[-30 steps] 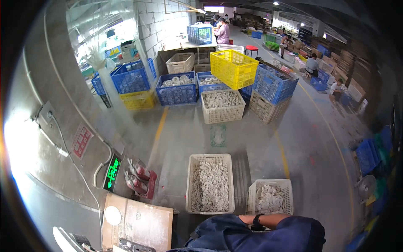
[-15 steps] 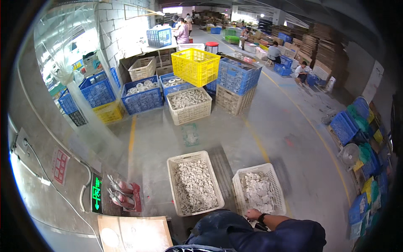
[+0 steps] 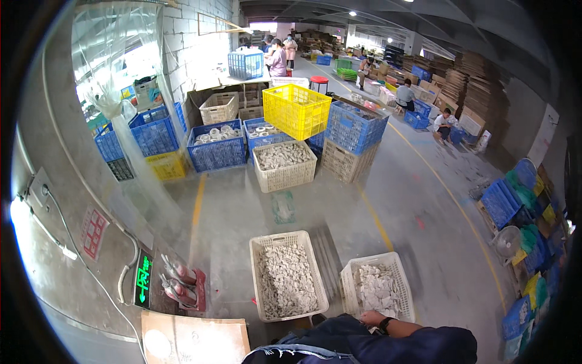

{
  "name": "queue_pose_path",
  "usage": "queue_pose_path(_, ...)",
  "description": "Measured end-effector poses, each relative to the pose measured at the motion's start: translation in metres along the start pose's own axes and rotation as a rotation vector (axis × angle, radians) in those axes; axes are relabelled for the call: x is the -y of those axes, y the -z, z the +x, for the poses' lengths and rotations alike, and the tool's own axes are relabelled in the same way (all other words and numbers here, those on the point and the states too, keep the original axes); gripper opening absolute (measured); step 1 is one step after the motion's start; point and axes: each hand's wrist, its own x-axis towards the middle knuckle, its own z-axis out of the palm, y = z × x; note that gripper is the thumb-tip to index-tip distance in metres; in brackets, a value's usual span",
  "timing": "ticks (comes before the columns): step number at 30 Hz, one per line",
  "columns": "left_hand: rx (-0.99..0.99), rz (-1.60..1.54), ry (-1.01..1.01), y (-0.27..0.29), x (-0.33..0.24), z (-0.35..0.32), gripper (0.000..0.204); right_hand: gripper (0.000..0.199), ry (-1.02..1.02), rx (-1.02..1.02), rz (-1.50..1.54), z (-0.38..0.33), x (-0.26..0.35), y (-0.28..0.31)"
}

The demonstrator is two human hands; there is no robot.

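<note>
My right hand (image 3: 371,317), with a dark band at the wrist, is at the near left corner of a whitish plastic crate (image 3: 400,267). The crate stands on the floor and contains pale, flat, broken-looking pieces (image 3: 377,290). My fingers are mostly hidden behind my dark sleeve, so I cannot make out whether they grip the rim. To its left, a longer cream crate (image 3: 254,267) is filled with small pale lumps (image 3: 290,279). My left hand is out of view.
Ahead stand stacked crates: a yellow one (image 3: 297,112), blue ones (image 3: 354,124) and a cream one with pale pieces (image 3: 285,176). Fire extinguishers (image 3: 182,285) and a cardboard box (image 3: 194,337) are at left. A fan (image 3: 506,242) stands right; several people work farther back.
My view has tilted up slightly, so the scene sits lower and a little to the right. My right hand remains by the near left corner of the right crate, now more covered by my sleeve.
</note>
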Motion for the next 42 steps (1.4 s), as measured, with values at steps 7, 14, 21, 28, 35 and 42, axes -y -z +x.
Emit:
queue_pose_path(7, 0.082, 0.099, -0.023, -0.045, -0.052, 0.021, 0.028, 0.032, -0.017, 0.044, 0.179, 0.044, -0.007, 0.05)
queue_pose_path(14, 0.237, 0.189, 0.001, -0.081, -0.105, 0.023, 0.029, 0.026, 0.012, 0.062, 0.153, 0.117, -0.07, 0.092)
queue_pose_path(21, 0.354, 0.256, 0.02, -0.077, -0.094, 0.043, 0.029, 0.024, -0.01, -0.12, 0.291, 0.083, -0.032, 0.085)
queue_pose_path(28, 0.454, 0.198, 0.039, -0.092, -0.067, 0.071, 0.03, 0.024, 0.097, -0.18, 0.128, 0.036, -0.078, 0.029)
queue_pose_path(35, 0.452, 0.165, 0.069, -0.095, -0.002, 0.089, 0.03, 0.025, -0.037, -0.108, 0.282, 0.009, -0.023, -0.001)
queue_pose_path(42, 0.38, -0.396, 0.551, -0.109, -0.058, 0.108, 0.026, 0.032, -0.11, -0.024, 0.466, 0.029, 0.01, 0.017)
